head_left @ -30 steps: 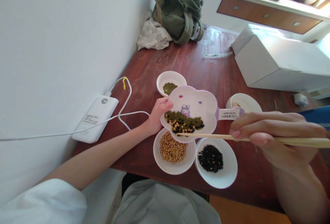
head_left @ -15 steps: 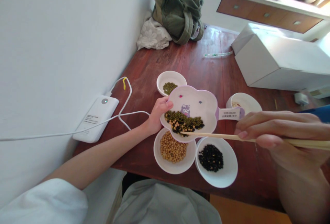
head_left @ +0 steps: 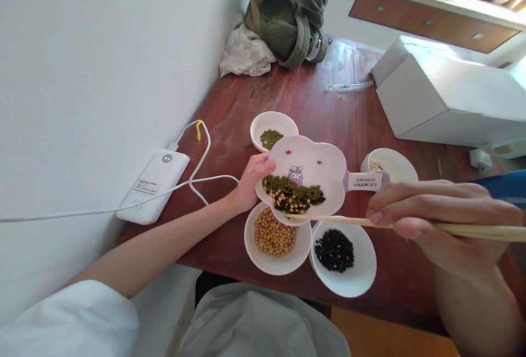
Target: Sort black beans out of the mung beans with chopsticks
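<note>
At the near edge of a dark-red wooden table [head_left: 222, 121], a white round bowl of black beans [head_left: 364, 274] is standing beside a white round bowl of tan beans [head_left: 303, 244]. Above them, a left hand [head_left: 253, 180] is pinching the edge of a purple-rimmed, flower-shaped white dish [head_left: 331, 162] holding mixed beans [head_left: 293, 195]; a right hand [head_left: 447, 209] is pinching pale wooden chopsticks [head_left: 357, 220]. Tilting too far could spill the mix; a slack pinch could drop beans. Beyond, a white round bowl of green beans [head_left: 281, 120] is sitting partly hidden. Compared with half a second earlier, the chopstick tips are sitting nearer the dish's lip.
</note>
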The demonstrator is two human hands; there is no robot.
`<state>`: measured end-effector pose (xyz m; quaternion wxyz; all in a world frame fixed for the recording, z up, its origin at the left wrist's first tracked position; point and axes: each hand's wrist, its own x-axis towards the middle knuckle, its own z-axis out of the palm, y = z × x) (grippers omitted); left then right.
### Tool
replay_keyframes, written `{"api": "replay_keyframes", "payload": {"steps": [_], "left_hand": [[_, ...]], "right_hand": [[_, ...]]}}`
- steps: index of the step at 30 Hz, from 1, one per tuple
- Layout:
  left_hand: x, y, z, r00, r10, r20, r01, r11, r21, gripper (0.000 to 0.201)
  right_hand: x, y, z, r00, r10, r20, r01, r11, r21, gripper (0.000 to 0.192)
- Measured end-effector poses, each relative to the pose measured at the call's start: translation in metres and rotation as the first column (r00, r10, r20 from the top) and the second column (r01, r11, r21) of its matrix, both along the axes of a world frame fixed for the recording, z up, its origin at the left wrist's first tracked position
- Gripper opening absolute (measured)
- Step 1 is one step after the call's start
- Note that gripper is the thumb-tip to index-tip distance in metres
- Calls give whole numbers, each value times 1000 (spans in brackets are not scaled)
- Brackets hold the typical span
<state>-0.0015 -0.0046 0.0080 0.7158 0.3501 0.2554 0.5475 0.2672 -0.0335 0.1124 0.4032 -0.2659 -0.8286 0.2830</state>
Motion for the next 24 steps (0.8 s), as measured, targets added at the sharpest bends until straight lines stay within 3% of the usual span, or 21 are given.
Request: {"api": "replay_keyframes", "payload": {"steps": [8, 18, 24], "left_hand": [[-1, 0, -3, 1000, 16, 4, -16, 1000, -10, 38], [-1, 1, 0, 1000, -21, -21, 21, 1000, 2, 46], [0, -1, 1, 1000, 20, -19, -20, 1000, -12, 39]], "right_hand": [[4, 0, 3, 1000, 23, -18, -24, 1000, -19, 13], [-1, -1, 4, 999, -41, -10, 42, 999, 8, 16], [-7, -3, 12, 1000, -6, 20, 6, 1000, -3, 14]]}}
